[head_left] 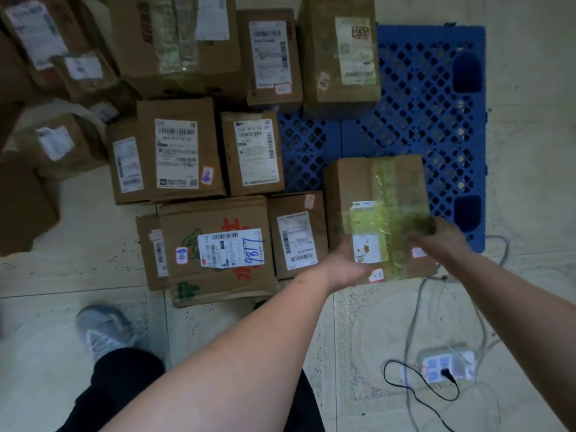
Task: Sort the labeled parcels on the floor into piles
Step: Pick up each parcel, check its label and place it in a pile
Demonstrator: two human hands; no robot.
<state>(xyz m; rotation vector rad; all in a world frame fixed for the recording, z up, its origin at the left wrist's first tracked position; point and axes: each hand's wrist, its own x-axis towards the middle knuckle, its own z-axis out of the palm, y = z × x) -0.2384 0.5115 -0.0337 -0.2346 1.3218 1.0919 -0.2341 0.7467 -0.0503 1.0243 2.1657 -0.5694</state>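
Dim, bluish light, soft motion blur throughout, wide-angle bending at the edges, deep shadow at far left.

Readable text, as I look down:
- Box (pixel 218 251) with red and green print: white label (pixel 230 247), "9817" handwritten in blue.
- Same box, small red-edged sticker (pixel 181 255): blue handwriting, unclear.
- Remaining parcels: shipping labels with barcodes, print too blurred for me to read.
- Box in my hands (pixel 378 213): label under yellowish tape, illegible.
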